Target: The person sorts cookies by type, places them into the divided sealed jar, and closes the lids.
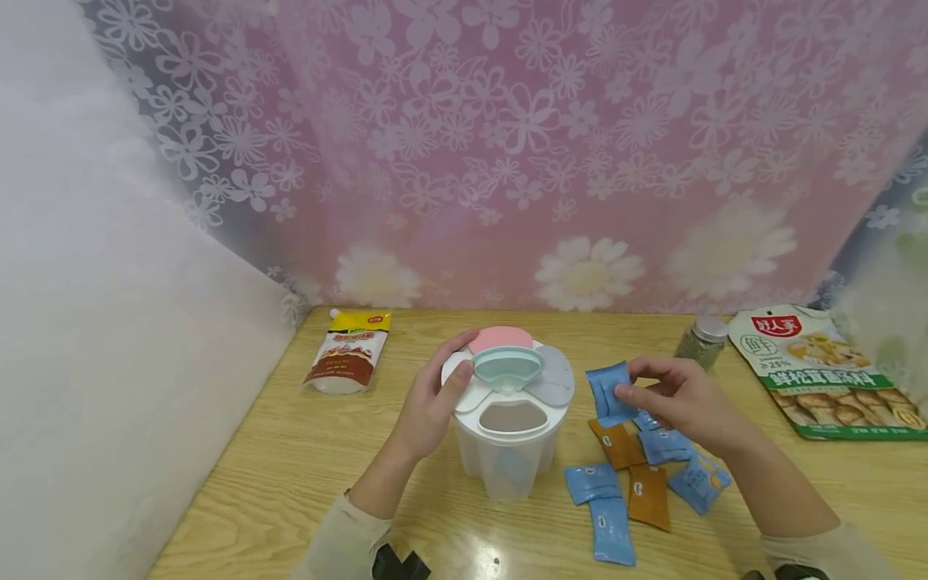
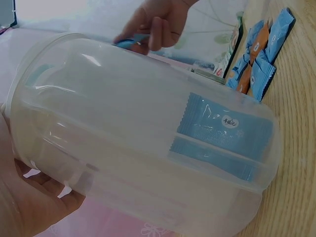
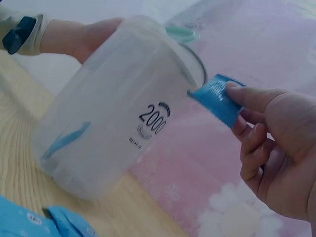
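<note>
A translucent storage container with a white lid stands on the table. Its lid has pink, teal and grey flaps; the teal flap is raised, and an opening shows at the front. My left hand grips the container's upper left side, thumb on the lid. To the right of the lid, my right hand pinches a blue sachet between thumb and fingers, apart from the container. Another blue sachet shows through the wall, low inside. Several blue sachets and brown sachets lie on the table below my right hand.
A yellow, white and brown spouted pouch lies at the back left of the wooden table. At the back right are a glass jar with a metal cap and a large green and white food bag. A flowered cloth hangs behind.
</note>
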`<state>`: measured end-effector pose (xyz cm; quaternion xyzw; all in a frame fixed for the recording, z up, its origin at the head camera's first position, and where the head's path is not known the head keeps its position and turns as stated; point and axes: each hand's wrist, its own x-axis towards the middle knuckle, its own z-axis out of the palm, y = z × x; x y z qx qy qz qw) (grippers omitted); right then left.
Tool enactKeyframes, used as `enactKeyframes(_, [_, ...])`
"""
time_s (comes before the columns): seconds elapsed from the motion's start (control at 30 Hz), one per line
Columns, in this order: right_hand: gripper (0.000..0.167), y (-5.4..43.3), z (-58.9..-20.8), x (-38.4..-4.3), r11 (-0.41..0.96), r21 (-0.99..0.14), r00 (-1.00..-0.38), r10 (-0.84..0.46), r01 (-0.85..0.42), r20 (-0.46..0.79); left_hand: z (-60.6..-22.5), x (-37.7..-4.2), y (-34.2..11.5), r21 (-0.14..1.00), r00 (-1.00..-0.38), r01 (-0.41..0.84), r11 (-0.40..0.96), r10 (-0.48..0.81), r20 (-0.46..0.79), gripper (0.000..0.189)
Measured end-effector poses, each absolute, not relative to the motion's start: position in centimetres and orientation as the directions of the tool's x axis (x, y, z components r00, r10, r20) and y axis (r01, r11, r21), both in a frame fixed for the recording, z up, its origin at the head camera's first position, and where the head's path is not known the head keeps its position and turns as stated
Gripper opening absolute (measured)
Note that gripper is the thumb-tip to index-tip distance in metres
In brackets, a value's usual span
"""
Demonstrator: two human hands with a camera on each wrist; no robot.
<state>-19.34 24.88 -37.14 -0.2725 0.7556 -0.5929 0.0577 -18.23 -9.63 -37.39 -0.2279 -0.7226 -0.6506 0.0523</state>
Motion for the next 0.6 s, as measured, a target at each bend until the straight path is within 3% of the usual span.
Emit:
enactKeyframes(0.2, [0.035, 23.7, -35.5, -18.4, -0.021, -0.906, -0.816, -0.428, -0.422, 0.39, -37.3, -18.3, -9.8, 0.913, -0.891, 0.402, 0.064, 0.257, 0.374, 0.046])
enactKeyframes(0.37, [0.04, 21.5, -33.5, -17.6, -0.096, -0.882, -0.761, -0.468, -0.461, 0.449, -37.4, -18.4, -9.8, 0.91, -0.885, 0.412, 0.051, 0.259, 0.386, 0.046])
enactKeyframes(0.47, [0.039, 20.0, -32.3, -17.2, -0.097, -0.881, -0.747, -0.493, -0.462, 0.446, -37.4, -18.4, -9.8, 0.911, -0.886, 0.409, 0.047, 0.259, 0.384, 0.046])
enactKeyframes(0.6, [0.03, 18.2, -31.2, -16.5, -0.003, -0.886, -0.774, -0.485, -0.463, 0.406, -37.3, -18.3, -9.7, 0.915, -0.891, 0.4, 0.053, 0.258, 0.374, 0.046])
